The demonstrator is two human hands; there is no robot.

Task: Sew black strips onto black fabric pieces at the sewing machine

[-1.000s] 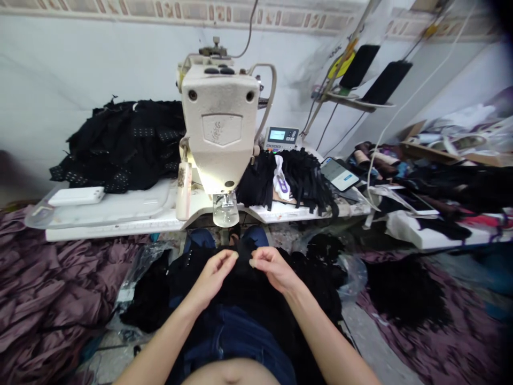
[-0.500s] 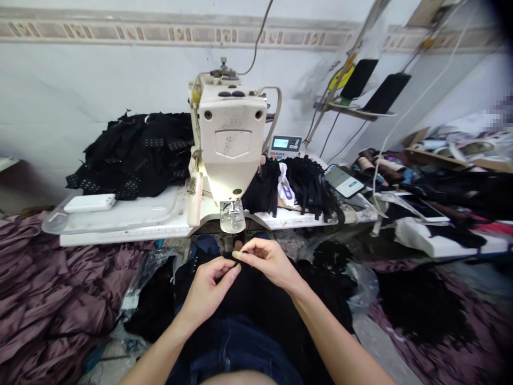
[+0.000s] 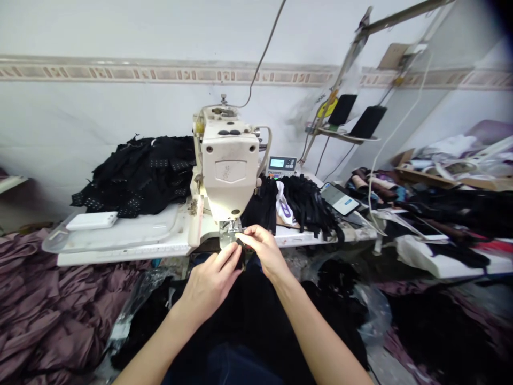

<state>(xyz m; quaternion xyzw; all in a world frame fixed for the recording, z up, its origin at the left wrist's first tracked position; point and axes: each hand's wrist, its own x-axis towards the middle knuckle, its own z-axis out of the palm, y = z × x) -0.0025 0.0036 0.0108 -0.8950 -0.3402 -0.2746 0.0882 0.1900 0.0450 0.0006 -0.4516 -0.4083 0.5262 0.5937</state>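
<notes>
- Head view: a small black fabric piece (image 3: 241, 259) is held just in front of a sewing machine (image 3: 230, 174), near the clear plate (image 3: 226, 234) below its head.
- The black piece is gripped by the left hand (image 3: 212, 279), whose fingers and thumb are brought together on it near its upper end.
- The right hand (image 3: 264, 250) is placed beside it, with the thumb pointed toward the left fingertips; the thumb and forefinger are set close together by the upper end of the piece, but whether it is pinched between them cannot be told.
- Part of the black piece is hidden by the fingers, so its full outline cannot be made out.
- The lap is covered by more black fabric (image 3: 256, 315), spread beneath both forearms.
- A heap of black pieces (image 3: 136, 174), partly dotted with light spots, is piled left of the machine, behind a clear plastic tray (image 3: 166, 220) on which a white box (image 3: 91, 220) is laid.
- Black strips (image 3: 315, 206) are bunched right of the machine, with a white-and-purple item (image 3: 284, 206) set among them; a lit control panel (image 3: 282, 164) is seen behind.
- A phone (image 3: 340, 199) with a lit screen is rested beside the strips.
- Mauve fabric (image 3: 48, 315) is heaped at the lower left.
</notes>
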